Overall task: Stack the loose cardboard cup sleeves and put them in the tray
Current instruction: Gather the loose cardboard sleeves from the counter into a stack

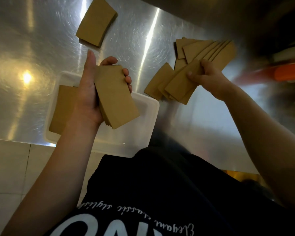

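My left hand (88, 92) holds a neat stack of brown cardboard sleeves (115, 97) above the white plastic tray (143, 116), palm up. Another sleeve stack (63, 108) lies inside the tray at its left, partly hidden by my left arm. My right hand (206, 74) pinches one loose sleeve (180, 86) on top of a fanned heap of loose sleeves (209, 48) on the steel table. A third tidy stack (96, 23) lies at the table's far side.
The steel table (32, 48) is shiny and reflects lights. The tray overhangs its near edge, above a tiled floor (10, 167). An orange object (289, 72), blurred, sits at the right edge. My black shirt fills the bottom of the view.
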A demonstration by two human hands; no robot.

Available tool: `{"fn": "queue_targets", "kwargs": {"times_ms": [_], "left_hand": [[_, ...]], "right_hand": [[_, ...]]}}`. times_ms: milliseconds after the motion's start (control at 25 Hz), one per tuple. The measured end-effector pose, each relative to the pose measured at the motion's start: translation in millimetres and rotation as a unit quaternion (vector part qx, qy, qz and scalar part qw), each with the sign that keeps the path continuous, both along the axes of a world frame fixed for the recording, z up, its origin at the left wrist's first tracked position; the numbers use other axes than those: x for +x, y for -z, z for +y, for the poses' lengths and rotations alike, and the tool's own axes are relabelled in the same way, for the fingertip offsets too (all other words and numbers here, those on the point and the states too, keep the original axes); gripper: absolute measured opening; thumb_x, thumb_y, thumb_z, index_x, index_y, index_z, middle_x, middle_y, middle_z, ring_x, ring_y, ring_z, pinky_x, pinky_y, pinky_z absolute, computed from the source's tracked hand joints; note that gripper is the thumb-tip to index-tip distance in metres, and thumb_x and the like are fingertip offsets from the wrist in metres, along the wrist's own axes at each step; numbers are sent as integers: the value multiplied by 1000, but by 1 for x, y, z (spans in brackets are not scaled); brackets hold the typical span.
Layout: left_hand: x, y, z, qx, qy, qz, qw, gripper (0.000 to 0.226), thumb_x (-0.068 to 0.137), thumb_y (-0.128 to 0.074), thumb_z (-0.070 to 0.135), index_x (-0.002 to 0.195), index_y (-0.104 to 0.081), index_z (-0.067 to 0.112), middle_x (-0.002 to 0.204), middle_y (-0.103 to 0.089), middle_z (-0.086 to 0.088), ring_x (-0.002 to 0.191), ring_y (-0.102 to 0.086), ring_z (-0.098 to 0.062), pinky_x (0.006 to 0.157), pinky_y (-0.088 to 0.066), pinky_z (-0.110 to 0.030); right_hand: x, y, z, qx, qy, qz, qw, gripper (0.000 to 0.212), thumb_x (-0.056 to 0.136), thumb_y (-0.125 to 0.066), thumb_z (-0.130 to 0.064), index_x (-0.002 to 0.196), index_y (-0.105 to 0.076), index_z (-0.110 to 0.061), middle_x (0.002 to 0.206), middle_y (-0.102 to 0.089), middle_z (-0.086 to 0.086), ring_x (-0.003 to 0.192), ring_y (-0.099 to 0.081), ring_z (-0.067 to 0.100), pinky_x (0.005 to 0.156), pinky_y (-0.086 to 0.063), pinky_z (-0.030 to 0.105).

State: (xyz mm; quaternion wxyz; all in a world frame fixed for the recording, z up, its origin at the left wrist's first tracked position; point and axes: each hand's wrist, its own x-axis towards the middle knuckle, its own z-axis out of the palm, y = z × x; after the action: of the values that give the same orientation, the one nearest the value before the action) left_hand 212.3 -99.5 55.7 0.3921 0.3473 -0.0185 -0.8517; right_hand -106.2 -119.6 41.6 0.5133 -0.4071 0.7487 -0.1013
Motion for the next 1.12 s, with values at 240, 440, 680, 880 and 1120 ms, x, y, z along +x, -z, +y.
{"fn": "queue_targets", "kwargs": {"times_ms": [240,440,680,880,1120], "left_hand": [[-5,-3,-1,5,21,-7,1000,48,93,-40,64,99,-62,21,96,-63,-8,84,-62,-18,79,-53,-34],[-17,-8,2,22,67,-6,998,50,92,-43,65,102,-62,20,99,-63,-10,88,-62,-20,81,-53,-37],[-35,-15,12,24,156,-43,987,42,89,-58,56,110,-62,21,103,-70,-12,91,-68,-24,81,-57,-39],[-55,-21,22,-8,244,-54,968,69,89,-44,65,137,-53,16,122,-68,-15,106,-69,-29,83,-56,-44],[-51,-13,30,7,208,12,978,77,72,-71,56,136,-56,16,123,-67,-15,105,-70,-30,78,-59,-43]], "right_hand": [[14,-4,14,-21,14,-41,999,32,94,-59,-21,122,-46,-13,108,-55,-9,96,-57,5,76,-50,19],[13,-36,17,-56,6,-89,994,50,91,-63,-28,133,-45,-8,117,-58,2,104,-59,14,84,-51,27],[28,-74,31,-12,-3,-301,954,40,89,-57,-17,126,-47,-4,116,-57,12,116,-57,25,99,-48,38],[72,-75,38,-36,-97,-232,967,49,86,-65,-27,127,-44,-11,121,-56,4,114,-59,22,94,-53,39],[103,-66,51,-199,-190,-7,962,45,86,-65,-41,125,-51,-24,119,-50,-2,102,-50,3,81,-43,9]]}}
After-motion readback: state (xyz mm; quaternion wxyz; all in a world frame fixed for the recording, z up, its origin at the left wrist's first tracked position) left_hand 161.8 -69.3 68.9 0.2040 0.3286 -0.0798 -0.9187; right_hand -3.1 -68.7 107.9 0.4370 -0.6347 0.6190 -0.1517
